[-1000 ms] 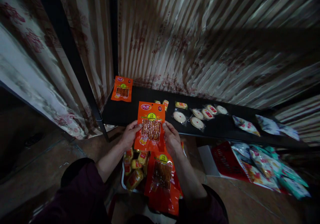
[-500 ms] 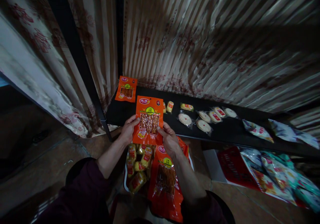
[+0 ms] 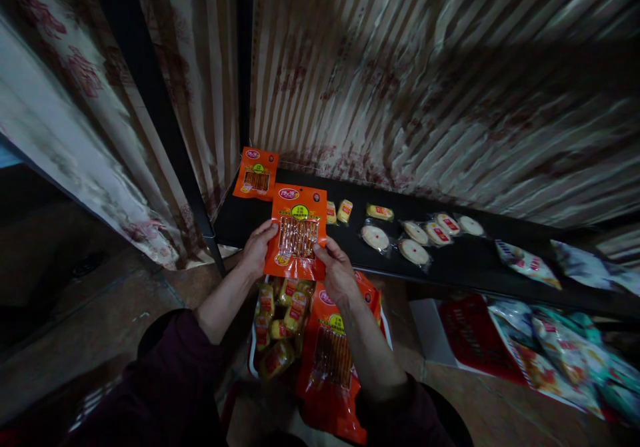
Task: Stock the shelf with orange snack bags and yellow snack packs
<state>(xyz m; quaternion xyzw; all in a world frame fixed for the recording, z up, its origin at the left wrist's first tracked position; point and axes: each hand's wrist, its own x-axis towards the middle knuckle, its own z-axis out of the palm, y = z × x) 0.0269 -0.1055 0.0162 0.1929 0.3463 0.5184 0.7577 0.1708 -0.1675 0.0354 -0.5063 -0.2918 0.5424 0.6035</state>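
Note:
An orange snack packet [image 3: 299, 234] with a clear window showing brown sticks is held upright between both hands. My left hand [image 3: 257, 248] pinches its left edge, thumb on the front. On the right edge, my right hand [image 3: 336, 267] grips it the same way. Below lies a white-rimmed container [image 3: 251, 360] with several yellow wrapped snacks [image 3: 295, 310] on its left side. More orange packets [image 3: 333, 360] fill its right side, partly covered by my right forearm. Another orange packet [image 3: 256, 172] rests at the left end of the black shelf [image 3: 345, 250].
Along the shelf lie small yellow packs [image 3: 380, 212], round pale wrapped cakes [image 3: 375, 237] and glossy bags [image 3: 527, 262]. A red and white box [image 3: 470, 334] with green bags [image 3: 575, 347] stands on the floor at right. A dark post [image 3: 170, 114] and striped curtains [image 3: 310, 67] surround the shelf.
The view has shifted slightly, so the shelf items appear a little farther right. Both hands keep hold of the orange packet, whose top is tipped slightly farther back.

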